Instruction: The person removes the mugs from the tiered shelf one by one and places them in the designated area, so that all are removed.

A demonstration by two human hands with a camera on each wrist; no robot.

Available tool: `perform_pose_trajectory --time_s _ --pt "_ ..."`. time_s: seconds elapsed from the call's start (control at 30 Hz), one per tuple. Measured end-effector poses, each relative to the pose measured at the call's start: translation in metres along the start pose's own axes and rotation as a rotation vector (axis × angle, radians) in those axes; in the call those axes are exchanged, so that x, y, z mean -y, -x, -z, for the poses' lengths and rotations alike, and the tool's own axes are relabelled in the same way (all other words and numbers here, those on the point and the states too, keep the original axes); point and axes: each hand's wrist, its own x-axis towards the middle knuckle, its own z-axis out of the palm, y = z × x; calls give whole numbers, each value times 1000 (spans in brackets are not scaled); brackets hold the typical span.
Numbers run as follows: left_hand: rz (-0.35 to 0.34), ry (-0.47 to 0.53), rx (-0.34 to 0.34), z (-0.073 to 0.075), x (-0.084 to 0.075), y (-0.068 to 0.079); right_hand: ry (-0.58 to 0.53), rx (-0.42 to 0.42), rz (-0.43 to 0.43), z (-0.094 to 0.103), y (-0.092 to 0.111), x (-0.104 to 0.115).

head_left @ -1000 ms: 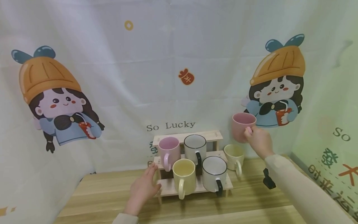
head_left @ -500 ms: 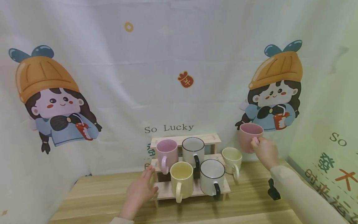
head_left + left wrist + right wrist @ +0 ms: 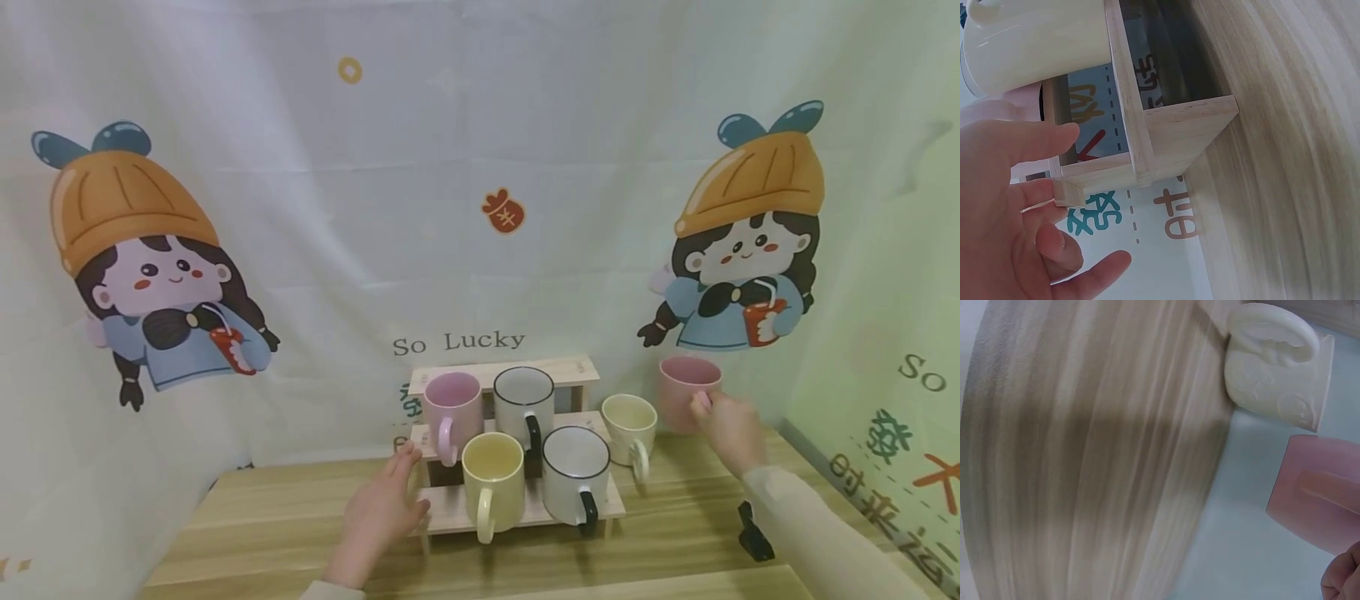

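Observation:
My right hand (image 3: 735, 429) grips the handle of a pink mug (image 3: 684, 404), holding it upright at the right. In the right wrist view this mug (image 3: 1304, 519) is off the table, near a cream mug (image 3: 1260, 394) with a relief pattern. My left hand (image 3: 381, 510) is at the left end of a stepped wooden rack (image 3: 438, 518); in the left wrist view its fingers (image 3: 1038, 194) are spread by the shelf end. On the rack stand a lilac mug (image 3: 452, 417), a yellow mug (image 3: 492, 487) and two white mugs (image 3: 576, 479) with black rims and handles.
The cream mug (image 3: 628, 429) stands on the wooden table (image 3: 262, 533), just right of the rack. A small black object (image 3: 753, 533) shows beside the right sleeve. Printed cloth (image 3: 420, 208) hangs close behind and along both sides.
My right hand has carried the pink mug down and to the right, away from the rack. My left hand has stayed by the rack's left end, and the other mugs stand as before.

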Motion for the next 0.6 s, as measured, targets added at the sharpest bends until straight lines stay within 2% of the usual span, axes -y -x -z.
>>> perform_pose_trajectory --time_s 0.3,0.6 --pt "-8 -21 -2 0 2 -1 39 31 35 -7 8 -8" --pt "-9 -14 8 1 1 -1 64 193 -24 -12 14 -13"
